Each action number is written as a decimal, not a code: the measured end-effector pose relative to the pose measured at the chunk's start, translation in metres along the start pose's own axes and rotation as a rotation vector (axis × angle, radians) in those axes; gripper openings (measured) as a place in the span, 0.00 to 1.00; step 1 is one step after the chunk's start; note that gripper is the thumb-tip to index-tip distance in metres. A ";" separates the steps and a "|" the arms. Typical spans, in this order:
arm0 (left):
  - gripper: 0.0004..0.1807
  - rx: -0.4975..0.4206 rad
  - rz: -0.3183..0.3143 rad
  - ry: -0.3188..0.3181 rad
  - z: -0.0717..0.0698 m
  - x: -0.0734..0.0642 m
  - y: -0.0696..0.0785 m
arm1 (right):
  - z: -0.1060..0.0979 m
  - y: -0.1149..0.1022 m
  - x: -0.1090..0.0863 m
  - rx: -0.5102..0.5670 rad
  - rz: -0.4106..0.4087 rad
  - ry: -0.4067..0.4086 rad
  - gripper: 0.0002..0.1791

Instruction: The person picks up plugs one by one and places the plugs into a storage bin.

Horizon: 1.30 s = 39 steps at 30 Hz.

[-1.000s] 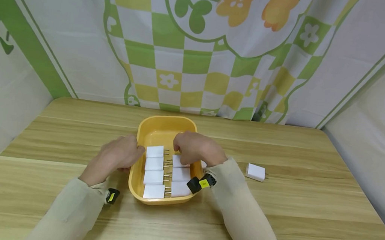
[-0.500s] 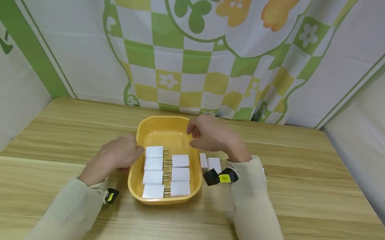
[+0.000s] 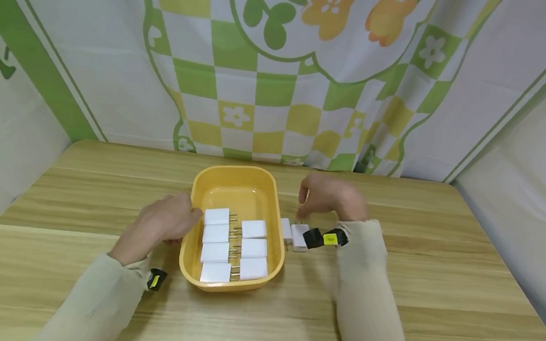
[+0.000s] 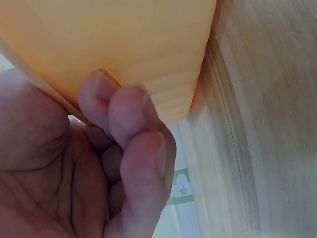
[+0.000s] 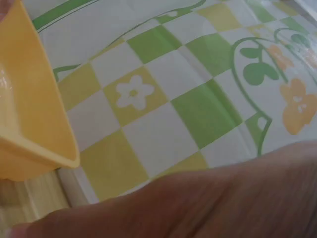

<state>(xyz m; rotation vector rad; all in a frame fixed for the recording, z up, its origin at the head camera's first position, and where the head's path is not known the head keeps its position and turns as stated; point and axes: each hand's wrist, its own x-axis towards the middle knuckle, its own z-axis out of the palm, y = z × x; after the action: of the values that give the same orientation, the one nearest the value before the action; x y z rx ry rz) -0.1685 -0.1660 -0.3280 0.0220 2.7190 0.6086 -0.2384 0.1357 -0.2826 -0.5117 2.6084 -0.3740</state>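
Inside a yellow plastic tub [image 3: 226, 182], several white charger plugs [image 3: 216, 234] form a left column. Three more plugs [image 3: 254, 248] lie in a right column, prongs facing the first. My left hand [image 3: 170, 218] grips the tub's left rim; in the left wrist view its fingers [image 4: 143, 158] curl against the outer wall [image 4: 148, 39], the thumb at the rim. Right of the tub, my right hand [image 3: 331, 196] hovers near two plugs on the table, one against the tub wall [image 3: 286, 228] and a second plug [image 3: 299, 238] beside it. Its fingers hang loosely bent, holding nothing visible.
The wooden table [image 3: 437, 290] extends on both sides of the tub. A green and yellow checked curtain [image 3: 279, 88] hangs behind its back edge. In the right wrist view, the tub's corner [image 5: 44, 119] is at the left.
My right hand has lifted out of the tub and moved right, over the plugs outside. The third plug of the right column lies uncovered. My left hand keeps its hold on the rim.
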 end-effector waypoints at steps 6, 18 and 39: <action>0.19 -0.007 0.005 0.001 0.000 0.000 0.000 | 0.011 0.005 0.009 0.029 0.107 -0.107 0.17; 0.19 -0.013 0.009 0.002 0.000 0.000 0.000 | 0.022 0.009 0.020 0.160 0.194 -0.174 0.19; 0.20 -0.006 0.009 -0.001 0.001 0.000 -0.001 | 0.022 0.009 0.024 0.092 0.189 -0.101 0.18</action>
<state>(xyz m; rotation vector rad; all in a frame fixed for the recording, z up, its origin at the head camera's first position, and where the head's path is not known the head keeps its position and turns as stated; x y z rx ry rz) -0.1685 -0.1662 -0.3291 0.0327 2.7175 0.6190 -0.2500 0.1299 -0.3137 -0.2432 2.5027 -0.3924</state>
